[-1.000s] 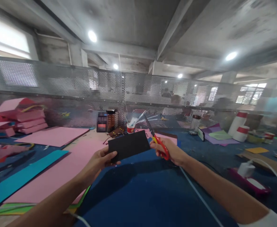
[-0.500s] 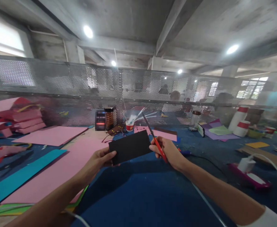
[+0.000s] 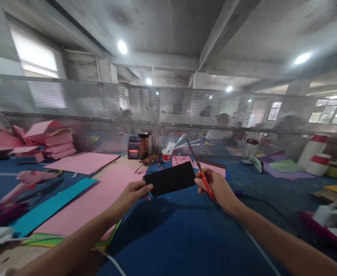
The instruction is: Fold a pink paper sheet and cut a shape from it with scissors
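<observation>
A black rectangular sheet (image 3: 170, 179) is held in the air above the blue table, slightly tilted with its right end higher. My left hand (image 3: 136, 190) pinches its left end between thumb and fingers. At the right end, my right hand (image 3: 214, 188) holds scissors (image 3: 206, 183) with red-orange handles, their dark blades pointing up and away. The fingertips of my right hand also touch the sheet's right edge. The blades stand just beyond the sheet's right corner and look closed.
Pink sheets (image 3: 99, 203) and a blue strip (image 3: 56, 205) lie left, near a pink glue gun (image 3: 27, 182). Behind stand a red-and-white cup (image 3: 167, 155), jars (image 3: 144, 145) and a mesh screen (image 3: 99, 99). Purple paper (image 3: 283, 168) and a white plug (image 3: 326, 214) are right.
The view has turned left, so the surroundings appear further right and more of the glue gun shows. The black sheet is now tilted flatter, seen narrower, still between both hands.
</observation>
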Demonstrator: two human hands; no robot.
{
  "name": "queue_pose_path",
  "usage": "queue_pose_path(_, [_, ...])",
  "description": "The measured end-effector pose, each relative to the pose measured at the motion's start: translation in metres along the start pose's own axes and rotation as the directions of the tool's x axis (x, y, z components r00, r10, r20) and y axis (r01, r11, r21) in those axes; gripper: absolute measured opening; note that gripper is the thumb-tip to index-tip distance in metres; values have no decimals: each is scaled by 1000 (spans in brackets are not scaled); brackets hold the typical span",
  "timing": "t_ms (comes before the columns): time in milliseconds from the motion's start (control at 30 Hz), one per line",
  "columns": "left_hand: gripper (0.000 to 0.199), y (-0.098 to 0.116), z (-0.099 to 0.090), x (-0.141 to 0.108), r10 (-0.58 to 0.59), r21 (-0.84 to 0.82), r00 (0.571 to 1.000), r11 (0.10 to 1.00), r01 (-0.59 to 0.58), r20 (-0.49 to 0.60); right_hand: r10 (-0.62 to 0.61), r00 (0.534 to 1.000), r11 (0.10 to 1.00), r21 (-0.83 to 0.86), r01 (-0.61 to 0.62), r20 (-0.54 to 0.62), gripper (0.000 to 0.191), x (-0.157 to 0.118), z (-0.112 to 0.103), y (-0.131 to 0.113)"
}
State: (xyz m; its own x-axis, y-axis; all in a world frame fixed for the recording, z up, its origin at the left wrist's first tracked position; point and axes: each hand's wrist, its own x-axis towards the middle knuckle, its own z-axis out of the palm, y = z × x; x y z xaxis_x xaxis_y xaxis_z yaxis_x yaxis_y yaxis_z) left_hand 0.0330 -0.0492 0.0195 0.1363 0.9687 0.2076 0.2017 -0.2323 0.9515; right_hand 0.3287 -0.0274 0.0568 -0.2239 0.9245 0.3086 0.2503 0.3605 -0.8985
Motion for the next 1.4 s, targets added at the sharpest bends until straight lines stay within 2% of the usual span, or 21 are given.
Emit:
queue_pose_path(167, [27, 5, -1, 2, 26, -6, 1000, 1000, -27, -16, -2, 1000, 999, 35, 1, 19, 25, -3, 3, -4])
queue_pose_path(333, [26, 14, -2, 0, 42, -5, 998, 999, -41, 51, -5, 1000, 999, 50, 4, 29, 24, -2, 5, 3])
queue_pose_path(467, [32, 17, 1, -5, 35, -66, 994, 997, -28, 106, -11, 999, 997, 77, 8, 39, 22, -2, 7, 4])
queue_pose_path(733, [24, 8, 3, -4, -20, -87, 981, 995, 38, 191, 31, 993, 995, 86, -42, 117, 22, -7, 15, 3])
queue_pose_path(867, [30, 8, 3, -5, -46, -92, 972, 993, 69, 229, 59, 988, 996, 63, -69, 145, 22, -11, 20, 1])
queue_pose_path(967, [34, 11, 5, -7, -69, -118, 958, 987, 105, 278, 55, 982, 996, 57, -66, 182, 23, -13, 23, -1])
queue_pose_path(1167, [27, 15, 11, -12, -72, -141, 927, 981, 132, 368, 89, 966, 994, 38, -101, 244, 19, -20, 27, -8])
queue_pose_path(1300, [31, 27, 18, -10, -95, -186, 913, 966, 181, 398, 71, 962, 993, 71, -92, 263, 20, -22, 27, -11])
queue_pose_path(1400, [32, 37, 25, -4, -111, -194, 882, 956, 221, 458, 71, 959, 991, 88, -99, 275, 23, -22, 26, -11])
